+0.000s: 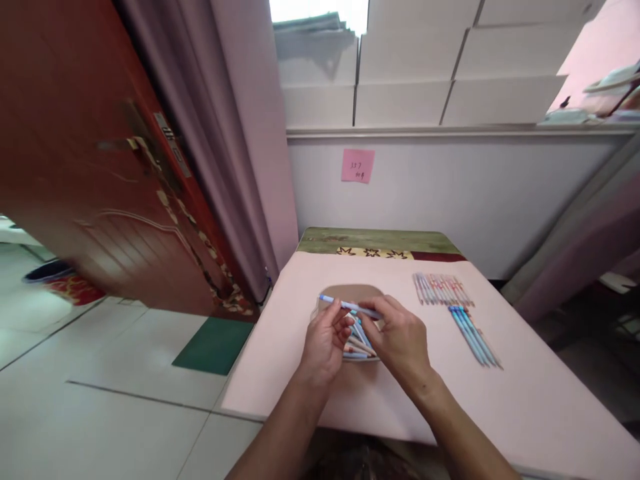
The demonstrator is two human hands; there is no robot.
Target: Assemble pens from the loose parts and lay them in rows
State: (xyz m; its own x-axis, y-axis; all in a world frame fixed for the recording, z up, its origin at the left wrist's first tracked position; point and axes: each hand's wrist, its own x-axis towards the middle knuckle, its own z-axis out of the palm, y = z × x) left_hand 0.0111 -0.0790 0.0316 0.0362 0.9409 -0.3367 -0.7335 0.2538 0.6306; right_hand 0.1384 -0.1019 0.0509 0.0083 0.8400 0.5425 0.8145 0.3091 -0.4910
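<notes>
your left hand (325,341) and right hand (403,335) pinch a blue pen (353,307) above the box (353,291), with a pale row (443,290) and blue group (473,337) laid out, and more pens (363,337) left inside

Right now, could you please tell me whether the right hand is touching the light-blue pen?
Touching: the head view shows the right hand pinching one end of the light-blue pen between thumb and fingers.

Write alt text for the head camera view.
A person's left hand and right hand hold a blue pencil-like stick over an open box of similar sticks. To the right, on the pale table, lie a row of them and a smaller blue group.
</notes>
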